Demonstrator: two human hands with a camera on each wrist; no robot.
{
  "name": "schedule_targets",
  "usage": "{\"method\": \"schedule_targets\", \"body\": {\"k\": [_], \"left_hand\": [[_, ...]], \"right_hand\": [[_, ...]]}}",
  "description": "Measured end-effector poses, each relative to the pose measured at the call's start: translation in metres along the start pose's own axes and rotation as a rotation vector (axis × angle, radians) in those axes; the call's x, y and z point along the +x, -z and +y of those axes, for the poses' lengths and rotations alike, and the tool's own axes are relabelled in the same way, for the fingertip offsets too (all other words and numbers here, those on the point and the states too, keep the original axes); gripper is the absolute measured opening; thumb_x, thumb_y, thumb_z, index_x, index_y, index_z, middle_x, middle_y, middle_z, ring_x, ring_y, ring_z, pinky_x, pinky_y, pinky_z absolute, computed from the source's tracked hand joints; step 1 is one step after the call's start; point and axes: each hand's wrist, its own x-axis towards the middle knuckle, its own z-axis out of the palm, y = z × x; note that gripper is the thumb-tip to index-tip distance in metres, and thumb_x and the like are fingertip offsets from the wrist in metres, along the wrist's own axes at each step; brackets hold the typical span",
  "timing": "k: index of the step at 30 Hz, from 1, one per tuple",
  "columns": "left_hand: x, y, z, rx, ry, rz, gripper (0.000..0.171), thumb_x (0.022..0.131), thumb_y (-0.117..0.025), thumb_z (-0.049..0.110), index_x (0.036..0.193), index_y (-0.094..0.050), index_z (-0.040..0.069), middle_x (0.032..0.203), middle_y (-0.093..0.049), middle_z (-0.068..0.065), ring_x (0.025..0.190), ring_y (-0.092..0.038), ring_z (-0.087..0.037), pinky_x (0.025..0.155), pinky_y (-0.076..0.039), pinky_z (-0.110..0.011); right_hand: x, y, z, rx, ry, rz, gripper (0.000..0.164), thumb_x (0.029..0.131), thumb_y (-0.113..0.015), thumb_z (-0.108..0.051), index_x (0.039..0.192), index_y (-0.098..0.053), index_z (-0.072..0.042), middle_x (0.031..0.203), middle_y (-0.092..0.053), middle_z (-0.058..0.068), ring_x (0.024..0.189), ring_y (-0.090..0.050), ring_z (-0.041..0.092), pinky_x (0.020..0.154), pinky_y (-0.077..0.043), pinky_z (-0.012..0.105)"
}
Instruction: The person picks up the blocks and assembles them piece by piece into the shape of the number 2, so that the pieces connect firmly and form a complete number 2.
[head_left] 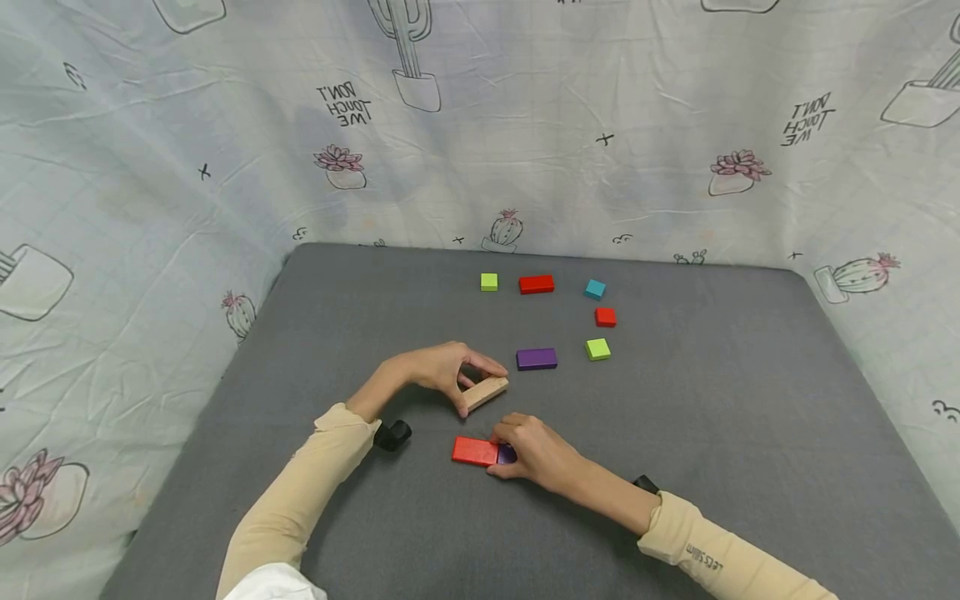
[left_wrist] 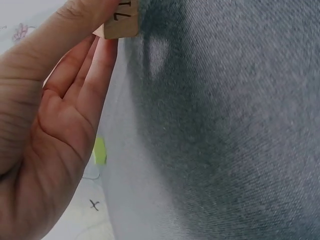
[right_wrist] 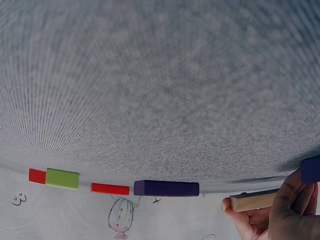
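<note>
at the left hand (head_left: pixel 444 367), pinched between thumb and fingers: one wooden block (head_left: pixel 486 392). at the right hand (head_left: pixel 542 452), gripped: one purple block (head_left: pixel 506 455), seemingly touching one red block (head_left: pixel 474 451) just left of that hand. handling: light, square pressure should best avoid skew.

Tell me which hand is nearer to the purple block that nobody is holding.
Left. The left hand, pinching a wooden block, is just left of the purple block; the right hand is farther off, on its near side.
</note>
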Motion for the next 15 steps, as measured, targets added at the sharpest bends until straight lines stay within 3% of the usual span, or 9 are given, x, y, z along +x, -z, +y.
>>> {"method": "schedule_targets", "body": {"k": [15], "left_hand": [[-0.0056,-0.0101,0.0101,-0.001,0.033,-0.092,0.081,0.063,-0.085,-0.007,0.136,-0.054,0.007,0.141,-0.050,0.000,0.129,-0.045,-0.014,0.091,-0.048,-0.026]], "right_hand": [[-0.0018,-0.0028,0.0017,0.010,0.008,0.002,0.025,0.076,-0.083,-0.025,0.085,-0.068,-0.007,0.078,-0.062,-0.001,0.068,-0.049,0.005,0.061,-0.043,0.015]]}}
